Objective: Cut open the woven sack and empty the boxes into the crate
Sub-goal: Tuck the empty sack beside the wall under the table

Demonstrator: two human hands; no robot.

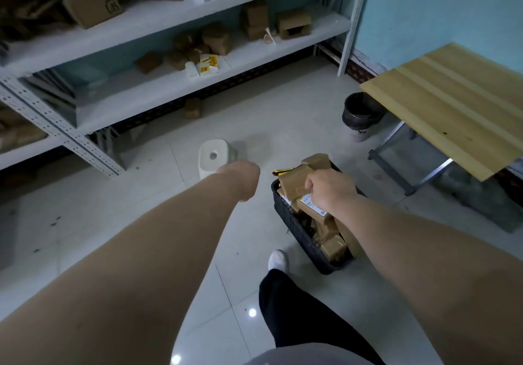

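Head view: I see the black plastic crate point(294, 224) on the tiled floor point(141, 223), right of centre, packed with brown taped cardboard boxes point(332, 244). Right hand point(329, 192) is above the crate's far end, fingers curled tight around one brown box point(294, 182), lifting it a little over the pile. A yellow-and-black item point(281, 171) pokes out at the crate's far edge; I can't tell what it is. Left hand point(243, 179) is out over bare floor, left of the crate; fingers are turned down out of sight, so I can't tell its grip. Just beyond it, a white stool point(215, 156). Foot in a white shoe point(278, 260) sits just beside the crate's near corner. Metal shelving point(93, 149) with loose boxes behind, wooden table point(458, 104) right, black-lined bin point(360, 115) near it. I can't spot the woven sack.
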